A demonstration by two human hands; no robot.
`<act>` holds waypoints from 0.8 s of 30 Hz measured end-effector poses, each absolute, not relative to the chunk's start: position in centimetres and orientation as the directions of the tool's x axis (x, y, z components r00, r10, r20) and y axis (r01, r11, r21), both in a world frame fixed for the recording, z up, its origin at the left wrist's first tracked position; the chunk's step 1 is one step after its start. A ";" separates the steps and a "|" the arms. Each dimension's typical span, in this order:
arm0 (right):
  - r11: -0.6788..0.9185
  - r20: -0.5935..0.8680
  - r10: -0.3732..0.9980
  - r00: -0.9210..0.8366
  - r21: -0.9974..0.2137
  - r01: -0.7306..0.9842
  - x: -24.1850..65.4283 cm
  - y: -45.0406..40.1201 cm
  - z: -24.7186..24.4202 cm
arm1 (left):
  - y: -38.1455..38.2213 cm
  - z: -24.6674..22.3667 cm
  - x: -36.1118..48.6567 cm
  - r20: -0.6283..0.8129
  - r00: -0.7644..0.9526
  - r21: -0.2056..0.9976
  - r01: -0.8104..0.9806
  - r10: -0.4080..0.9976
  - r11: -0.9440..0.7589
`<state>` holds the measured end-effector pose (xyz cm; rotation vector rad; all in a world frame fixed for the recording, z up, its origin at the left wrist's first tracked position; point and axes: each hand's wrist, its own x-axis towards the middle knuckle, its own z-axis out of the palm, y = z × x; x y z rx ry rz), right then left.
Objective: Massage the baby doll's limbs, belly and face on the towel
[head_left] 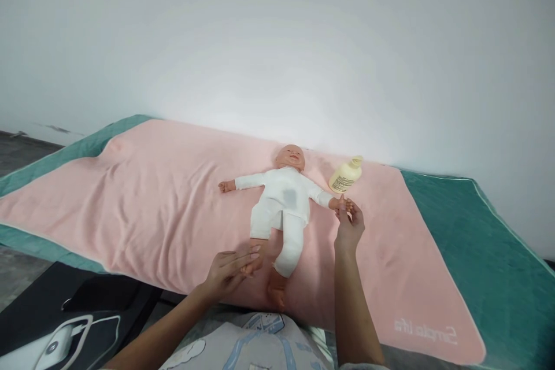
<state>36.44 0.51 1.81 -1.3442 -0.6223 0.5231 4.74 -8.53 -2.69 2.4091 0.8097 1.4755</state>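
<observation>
A baby doll [284,193] in a white long-sleeved suit lies on its back on a pink blanket [182,185], head toward the wall and arms spread. My left hand [228,273] is closed around the doll's bare lower leg and foot on the left, with its fingers across the ankle. Between the thumb and fingers of my right hand [350,224] is the doll's small hand on the right side. A pale yellow pump bottle [346,176] leans on the blanket just beyond my right hand. The doll's other leg rests between my arms, bare at the foot.
Under the blanket spreads a green quilted cover [485,237], showing at both ends. A plain white wall [277,40] rises behind. At the lower left, a white device [52,350] with a cable sits on a black surface [39,295].
</observation>
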 end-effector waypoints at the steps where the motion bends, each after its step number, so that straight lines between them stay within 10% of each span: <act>1: 0.162 0.158 0.688 0.708 -0.985 0.063 35.5 0.3 2.4 | -8.0 -2.4 5.1 0.764 0.352 0.431 0.345 0.541 -0.834; 9: 0.369 0.560 0.807 0.187 -0.725 0.581 30.1 -1.3 2.8 | -4.5 -0.3 7.8 0.747 0.355 0.534 0.183 0.562 -0.825; 24: 0.440 0.518 0.848 -0.111 -0.571 0.693 29.6 -0.8 2.0 | -3.0 0.7 7.6 0.560 0.265 0.788 0.123 0.785 -0.604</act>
